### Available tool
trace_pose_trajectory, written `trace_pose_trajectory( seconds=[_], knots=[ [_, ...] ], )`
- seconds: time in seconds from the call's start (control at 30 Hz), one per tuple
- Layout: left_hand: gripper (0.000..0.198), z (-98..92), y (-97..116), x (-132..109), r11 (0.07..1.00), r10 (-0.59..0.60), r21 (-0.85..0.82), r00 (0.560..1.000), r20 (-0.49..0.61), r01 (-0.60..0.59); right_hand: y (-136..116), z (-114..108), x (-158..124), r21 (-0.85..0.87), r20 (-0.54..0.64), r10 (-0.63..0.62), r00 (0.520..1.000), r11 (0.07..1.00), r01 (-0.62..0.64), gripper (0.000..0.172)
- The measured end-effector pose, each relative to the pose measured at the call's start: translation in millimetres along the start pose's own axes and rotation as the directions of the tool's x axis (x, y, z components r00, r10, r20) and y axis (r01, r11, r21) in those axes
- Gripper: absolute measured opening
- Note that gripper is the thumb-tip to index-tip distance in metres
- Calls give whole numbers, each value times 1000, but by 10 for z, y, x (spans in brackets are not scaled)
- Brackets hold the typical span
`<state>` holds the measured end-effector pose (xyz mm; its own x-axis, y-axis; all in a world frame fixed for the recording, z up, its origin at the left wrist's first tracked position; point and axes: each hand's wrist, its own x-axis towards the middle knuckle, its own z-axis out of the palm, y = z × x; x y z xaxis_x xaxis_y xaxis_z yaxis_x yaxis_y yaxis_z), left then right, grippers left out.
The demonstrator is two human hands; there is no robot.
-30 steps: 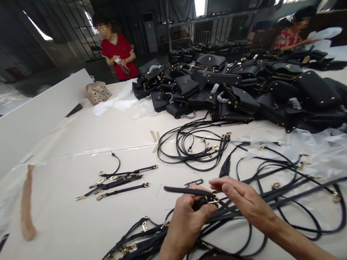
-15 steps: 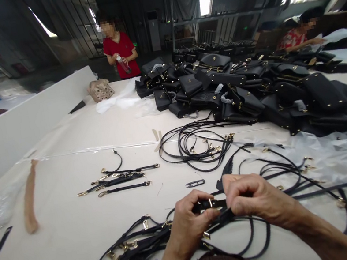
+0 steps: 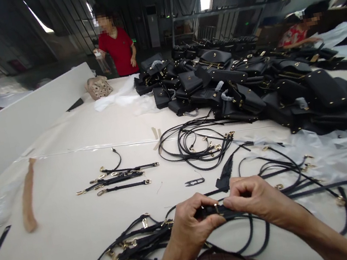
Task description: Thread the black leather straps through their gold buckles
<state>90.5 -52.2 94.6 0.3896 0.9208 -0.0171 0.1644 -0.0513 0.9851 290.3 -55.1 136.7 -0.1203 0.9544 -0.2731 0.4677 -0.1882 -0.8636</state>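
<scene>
My left hand (image 3: 190, 227) and my right hand (image 3: 256, 202) meet low in the middle of the view, both pinched on one black strap with a gold buckle (image 3: 217, 210). The strap's long loop (image 3: 256, 241) hangs toward me below my hands. Left of my left hand lies a bundle of black straps with gold clasps (image 3: 130, 249). More long straps (image 3: 288, 172) trail off to the right of my right hand.
Small thread snips (image 3: 195, 182) lie just beyond my hands. Several short straps (image 3: 118, 180) and a coil of thin straps (image 3: 196, 144) lie further out on the white table (image 3: 76, 227). Black handbags (image 3: 253, 89) are heaped at the right. A person in red (image 3: 119, 50) stands at the far end.
My right hand has closed onto the strap beside my left hand, and both hands have dropped nearer the table. The person in red has lowered an arm.
</scene>
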Motion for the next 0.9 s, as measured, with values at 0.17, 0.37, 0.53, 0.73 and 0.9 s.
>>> trace_pose_trajectory(
  seconds=[0.17,0.37,0.53,0.73,0.9],
  knots=[
    [15,-9,28,-11,1000,14,25,1000,-3,-14,9,140,25,32,-18,-34,999,999,34,37],
    [32,-109,-9,-33,979,-147,-135,988,44,152,-15,131,53,-2,-7,-27,1000,1000,27,36],
    [12,-122,-29,-57,992,-128,11,991,-25,128,-55,104,64,-21,-9,-19,1000,1000,19,36],
    [12,-75,-24,-52,995,-47,90,999,-27,49,46,202,90,40,-2,-3,1000,999,3,38],
    [12,-103,-58,-55,994,-28,109,999,-28,31,118,150,65,106,147,-8,989,994,-8,25]
  ],
)
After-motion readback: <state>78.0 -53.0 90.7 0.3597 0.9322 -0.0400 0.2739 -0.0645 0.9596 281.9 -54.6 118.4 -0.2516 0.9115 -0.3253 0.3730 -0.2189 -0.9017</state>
